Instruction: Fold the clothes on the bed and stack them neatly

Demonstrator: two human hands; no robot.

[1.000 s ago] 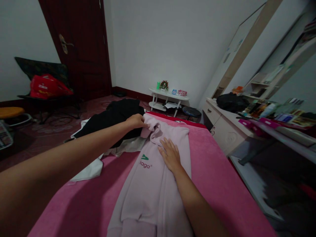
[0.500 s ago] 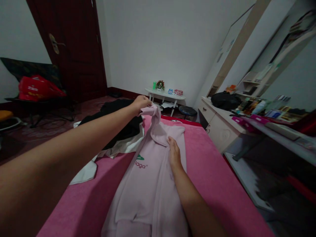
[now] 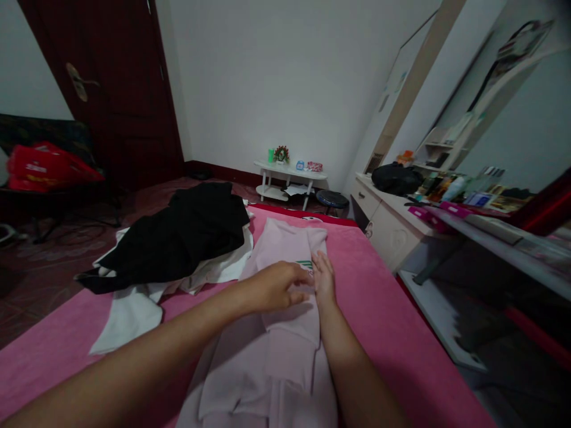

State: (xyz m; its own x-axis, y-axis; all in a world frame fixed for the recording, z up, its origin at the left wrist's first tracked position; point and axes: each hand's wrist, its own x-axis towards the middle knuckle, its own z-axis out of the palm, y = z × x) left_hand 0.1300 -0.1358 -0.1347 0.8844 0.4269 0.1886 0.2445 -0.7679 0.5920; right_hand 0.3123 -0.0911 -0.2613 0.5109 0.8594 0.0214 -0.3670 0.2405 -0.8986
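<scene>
A pale pink sweatshirt (image 3: 236,368) lies lengthwise on the pink bed cover (image 3: 388,333). One sleeve (image 3: 292,351) is folded over its front, the cuff pointing toward me. Green stripes of a print show near my fingers, partly covered. My left hand (image 3: 281,288) rests over the folded sleeve, fingers bent and thumb apart, holding nothing that I can see. Along the right edge of the sweatshirt, my right hand (image 3: 324,279) lies with its fingers stretched out on the cloth. The two hands nearly meet.
Left of the sweatshirt are a black garment (image 3: 178,238) and a white garment (image 3: 134,318) beneath it. A white side table (image 3: 289,170) and a dark round stool (image 3: 332,200) stand past the bed. On the right are a dresser (image 3: 383,220) and a glass-topped table (image 3: 504,249).
My left hand has let go of the raised sleeve and come down toward me. The sleeve now lies folded across the front, covering the lettering. My right hand stays at the right edge.
</scene>
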